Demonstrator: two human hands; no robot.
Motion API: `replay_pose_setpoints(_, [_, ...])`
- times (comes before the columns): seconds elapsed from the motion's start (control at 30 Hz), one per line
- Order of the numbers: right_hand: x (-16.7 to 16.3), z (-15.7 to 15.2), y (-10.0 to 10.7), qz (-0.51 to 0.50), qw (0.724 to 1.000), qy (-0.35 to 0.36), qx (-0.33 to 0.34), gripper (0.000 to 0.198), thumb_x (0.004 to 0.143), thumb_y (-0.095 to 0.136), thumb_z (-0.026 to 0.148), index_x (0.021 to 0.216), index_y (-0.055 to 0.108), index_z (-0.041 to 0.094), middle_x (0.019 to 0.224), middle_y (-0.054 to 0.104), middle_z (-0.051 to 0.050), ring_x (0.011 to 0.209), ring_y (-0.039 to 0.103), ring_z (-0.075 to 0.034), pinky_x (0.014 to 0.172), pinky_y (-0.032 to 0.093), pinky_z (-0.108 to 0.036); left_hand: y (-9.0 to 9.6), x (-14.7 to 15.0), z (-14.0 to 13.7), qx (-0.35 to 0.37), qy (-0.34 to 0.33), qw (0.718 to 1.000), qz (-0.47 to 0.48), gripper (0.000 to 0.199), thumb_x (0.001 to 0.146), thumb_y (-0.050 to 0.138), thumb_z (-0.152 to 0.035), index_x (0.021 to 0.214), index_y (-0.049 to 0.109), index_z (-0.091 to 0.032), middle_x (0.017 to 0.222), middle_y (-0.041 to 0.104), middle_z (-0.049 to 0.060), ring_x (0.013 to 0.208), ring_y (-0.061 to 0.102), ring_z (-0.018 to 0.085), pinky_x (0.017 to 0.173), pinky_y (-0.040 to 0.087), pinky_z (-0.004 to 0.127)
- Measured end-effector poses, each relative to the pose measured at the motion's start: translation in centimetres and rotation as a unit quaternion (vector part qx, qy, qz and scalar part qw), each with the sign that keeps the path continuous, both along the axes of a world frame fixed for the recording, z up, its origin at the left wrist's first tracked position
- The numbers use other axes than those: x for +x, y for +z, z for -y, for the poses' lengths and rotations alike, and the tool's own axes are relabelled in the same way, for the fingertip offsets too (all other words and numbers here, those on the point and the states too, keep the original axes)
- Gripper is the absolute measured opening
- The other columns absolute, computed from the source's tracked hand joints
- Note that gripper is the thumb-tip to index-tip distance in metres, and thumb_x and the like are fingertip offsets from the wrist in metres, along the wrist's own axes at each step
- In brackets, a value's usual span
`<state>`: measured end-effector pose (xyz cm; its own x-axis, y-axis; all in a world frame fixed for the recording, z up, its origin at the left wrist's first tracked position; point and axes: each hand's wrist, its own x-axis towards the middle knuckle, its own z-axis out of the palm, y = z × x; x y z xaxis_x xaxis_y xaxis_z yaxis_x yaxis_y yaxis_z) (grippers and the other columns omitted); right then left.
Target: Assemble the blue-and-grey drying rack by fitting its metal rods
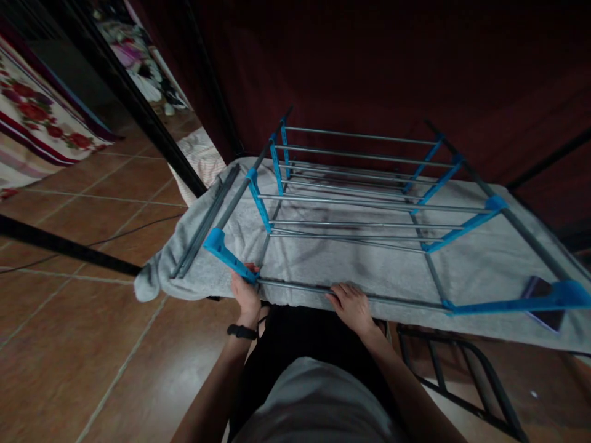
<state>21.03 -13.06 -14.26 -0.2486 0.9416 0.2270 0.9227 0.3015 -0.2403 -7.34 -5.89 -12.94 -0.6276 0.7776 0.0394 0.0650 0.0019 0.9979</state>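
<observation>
A rack frame of grey metal rods joined by blue plastic brackets point(233, 257) lies on a grey blanket point(318, 261) in front of me. At its near left corner, my left hand point(246, 295) is closed around the lower end of a blue bracket, where a rod meets it. My right hand point(353, 306) is wrapped over the front metal rod point(397, 301), a little right of its middle. Some fingers of both hands are partly hidden. Farther right, a long blue bracket point(512, 304) forms the near right corner.
Several loose metal rods point(205, 224) lie on the blanket's left end. A phone point(547, 311) rests under the right bracket. Black bed-frame posts point(133, 107) stand at the left, with a dark red curtain point(369, 67) behind. A black metal ladder-like frame point(462, 369) is below right.
</observation>
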Motion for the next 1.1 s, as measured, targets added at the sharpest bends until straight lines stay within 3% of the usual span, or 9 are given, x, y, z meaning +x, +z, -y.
replay_pose_setpoints(0.13, [0.0, 0.0, 0.0, 0.003, 1.0, 0.003, 0.001, 0.031, 0.102, 0.042, 0.041, 0.1, 0.066, 0.022, 0.096, 0.071, -0.006, 0.083, 0.064, -0.019, 0.075, 0.041, -0.031, -0.9, -0.4, 1.3, 0.015, -0.02, 0.998, -0.053, 0.058, 0.099, 0.026, -0.055, 0.09, 0.066, -0.015, 0.092, 0.068, 0.009, 0.094, 0.062, 0.021, 0.096, 0.045, 0.038])
replay_pose_setpoints(0.33, [0.0, 0.1, -0.2, 0.002, 1.0, 0.0, 0.009, 0.031, 0.102, 0.043, 0.042, 0.099, 0.066, 0.022, 0.093, 0.071, -0.006, 0.082, 0.063, -0.019, 0.075, 0.041, -0.031, -3.0, -0.9, 5.0, 0.017, 0.002, 0.994, -0.112, 0.034, 0.093, 0.052, -0.051, 0.109, 0.056, -0.021, 0.108, 0.059, 0.005, 0.103, 0.057, 0.02, 0.097, 0.044, 0.036])
replay_pose_setpoints(0.4, [0.0, 0.1, -0.2, 0.0, 1.0, 0.001, 0.01, 0.03, 0.102, 0.043, 0.041, 0.098, 0.066, 0.022, 0.093, 0.071, -0.006, 0.083, 0.063, -0.019, 0.076, 0.041, -0.032, -3.2, -0.7, 6.4, 0.026, -0.031, 0.983, -0.178, 0.028, 0.093, 0.054, -0.045, 0.109, 0.055, -0.022, 0.107, 0.057, 0.005, 0.101, 0.057, 0.02, 0.095, 0.045, 0.036])
replay_pose_setpoints(0.5, [0.0, 0.0, -0.2, 0.001, 1.0, 0.0, 0.009, 0.03, 0.102, 0.044, 0.041, 0.098, 0.066, 0.022, 0.093, 0.07, -0.006, 0.082, 0.062, -0.019, 0.076, 0.041, -0.032, -2.7, 0.2, 7.2, 0.066, -0.151, 0.937, -0.309, 0.021, 0.095, 0.051, -0.037, 0.108, 0.058, -0.022, 0.108, 0.058, 0.008, 0.11, 0.055, 0.023, 0.1, 0.044, 0.041])
replay_pose_setpoints(0.6, [0.0, 0.0, -0.2, 0.011, 1.0, 0.001, 0.003, 0.03, 0.102, 0.044, 0.04, 0.098, 0.067, 0.022, 0.092, 0.07, -0.006, 0.082, 0.062, -0.019, 0.075, 0.041, -0.033, -1.4, 1.7, 5.9, 0.081, -0.254, 0.881, -0.39, 0.025, 0.098, 0.046, -0.034, 0.115, 0.059, -0.022, 0.116, 0.061, 0.011, 0.115, 0.055, 0.025, 0.102, 0.043, 0.044])
replay_pose_setpoints(0.73, [0.0, -0.1, 0.0, 0.016, 1.0, 0.002, -0.002, 0.029, 0.102, 0.044, 0.04, 0.099, 0.067, 0.022, 0.092, 0.07, -0.006, 0.081, 0.062, -0.019, 0.075, 0.041, -0.032, 0.3, 3.4, 2.3, 0.065, -0.409, 0.777, -0.475, 0.033, 0.102, 0.036, -0.037, 0.11, 0.065, -0.022, 0.102, 0.068, 0.008, 0.1, 0.061, 0.023, 0.095, 0.046, 0.041])
replay_pose_setpoints(0.83, [-0.1, -0.1, 0.0, 0.014, 1.0, 0.002, -0.002, 0.029, 0.102, 0.045, 0.04, 0.098, 0.067, 0.022, 0.092, 0.07, -0.006, 0.081, 0.062, -0.019, 0.075, 0.04, -0.032, 0.6, 4.2, 0.5, 0.069, -0.47, 0.709, -0.521, 0.04, 0.102, 0.035, -0.044, 0.095, 0.068, -0.022, 0.088, 0.069, 0.007, 0.09, 0.063, 0.022, 0.088, 0.047, 0.039])
replay_pose_setpoints(0.97, [-0.1, -0.1, 0.1, 0.005, 1.0, 0.006, -0.003, 0.029, 0.102, 0.045, 0.041, 0.097, 0.066, 0.022, 0.091, 0.07, -0.006, 0.082, 0.061, -0.019, 0.075, 0.039, -0.032, 0.1, 4.4, 0.1, 0.075, -0.47, 0.671, -0.569, 0.044, 0.098, 0.04, -0.055, 0.091, 0.068, -0.022, 0.084, 0.068, 0.007, 0.088, 0.064, 0.023, 0.081, 0.045, 0.037])
replay_pose_setpoints(1.1, [0.0, -0.2, 0.0, -0.003, 1.0, 0.011, -0.005, 0.029, 0.102, 0.044, 0.04, 0.097, 0.066, 0.022, 0.09, 0.07, -0.005, 0.082, 0.061, -0.019, 0.075, 0.038, -0.032, -0.4, 4.4, 0.4, 0.074, -0.46, 0.668, -0.58, 0.045, 0.096, 0.043, -0.058, 0.098, 0.067, -0.021, 0.086, 0.069, 0.008, 0.089, 0.064, 0.024, 0.08, 0.044, 0.036])
